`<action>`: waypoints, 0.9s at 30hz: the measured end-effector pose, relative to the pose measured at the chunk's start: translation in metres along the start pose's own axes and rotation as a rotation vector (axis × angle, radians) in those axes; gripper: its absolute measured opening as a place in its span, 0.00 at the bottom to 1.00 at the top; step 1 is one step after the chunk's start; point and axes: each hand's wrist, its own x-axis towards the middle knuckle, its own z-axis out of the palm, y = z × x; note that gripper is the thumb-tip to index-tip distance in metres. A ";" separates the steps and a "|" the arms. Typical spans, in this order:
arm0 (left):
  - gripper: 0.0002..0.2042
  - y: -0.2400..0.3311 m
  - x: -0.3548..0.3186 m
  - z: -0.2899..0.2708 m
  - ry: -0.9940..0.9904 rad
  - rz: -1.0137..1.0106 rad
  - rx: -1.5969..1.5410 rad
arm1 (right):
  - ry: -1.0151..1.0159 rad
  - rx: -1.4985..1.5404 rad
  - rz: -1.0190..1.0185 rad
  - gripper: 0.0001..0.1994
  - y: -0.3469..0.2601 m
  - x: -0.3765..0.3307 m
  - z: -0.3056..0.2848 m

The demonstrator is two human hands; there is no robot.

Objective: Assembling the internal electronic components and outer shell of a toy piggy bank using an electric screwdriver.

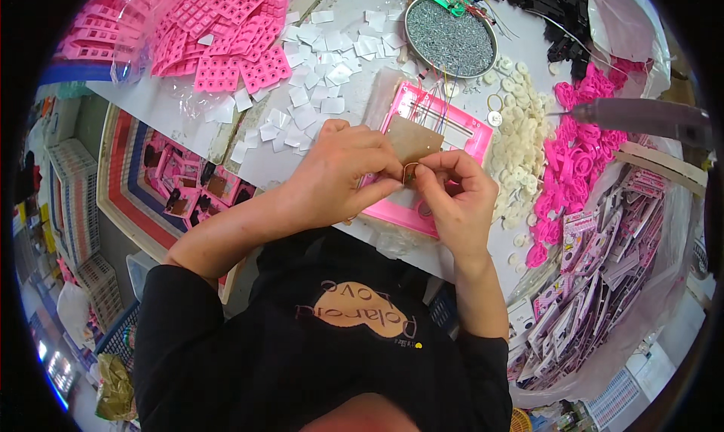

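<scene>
My left hand point(343, 172) and my right hand point(456, 194) meet over a pink plastic frame point(467, 134) lying on the white table point(188, 111). Together the fingers pinch a small brown circuit board point(411, 139) and a thin ring-shaped part point(410, 173) at its lower edge. Thin coloured wires point(437, 100) run up from the board across the frame.
A round tin of small grey screws point(450, 36) stands behind the frame. White square pads point(324, 78) are scattered left, cream round buttons point(520, 130) and pink rings point(577, 153) right. Pink keypad pieces point(226, 32) pile at the far left. An electric screwdriver point(641, 115) hangs right. Packaged items point(603, 266) fill a bag.
</scene>
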 end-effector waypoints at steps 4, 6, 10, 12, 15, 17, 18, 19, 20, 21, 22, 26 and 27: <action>0.08 0.003 0.001 0.003 0.051 -0.019 0.007 | 0.022 -0.081 -0.050 0.02 0.004 -0.002 0.001; 0.08 0.004 0.000 0.005 0.071 -0.051 0.016 | 0.003 -0.097 -0.092 0.03 0.006 -0.002 0.001; 0.08 0.013 0.002 0.009 0.103 -0.128 0.074 | -0.011 -0.061 -0.159 0.03 0.013 -0.005 0.002; 0.09 0.014 0.003 0.011 0.122 -0.135 0.090 | 0.003 -0.057 -0.178 0.04 0.016 -0.005 0.003; 0.09 0.004 -0.002 0.016 0.191 -0.043 0.056 | 0.012 -0.025 -0.173 0.04 0.016 -0.006 0.004; 0.09 0.001 -0.004 0.010 0.180 -0.092 0.074 | 0.019 -0.004 -0.166 0.04 0.017 -0.006 0.002; 0.09 0.002 -0.004 0.007 0.174 -0.116 0.084 | 0.021 0.003 -0.165 0.04 0.018 -0.005 0.001; 0.09 0.006 -0.003 0.004 0.164 -0.121 0.085 | 0.020 0.011 -0.165 0.04 0.019 -0.005 0.001; 0.09 0.013 -0.003 0.002 0.153 -0.126 0.087 | 0.022 0.006 -0.171 0.04 0.019 -0.005 0.001; 0.09 0.016 -0.003 0.001 0.141 -0.130 0.088 | 0.024 0.001 -0.177 0.04 0.019 -0.005 0.001; 0.09 0.015 -0.003 0.003 0.145 -0.124 0.092 | 0.026 -0.005 -0.184 0.04 0.018 -0.005 0.001; 0.08 0.013 -0.005 0.008 0.151 -0.120 0.092 | 0.028 -0.001 -0.170 0.04 0.019 -0.005 0.002; 0.08 0.014 -0.006 0.008 0.150 -0.124 0.088 | 0.027 -0.003 -0.157 0.04 0.017 -0.006 0.002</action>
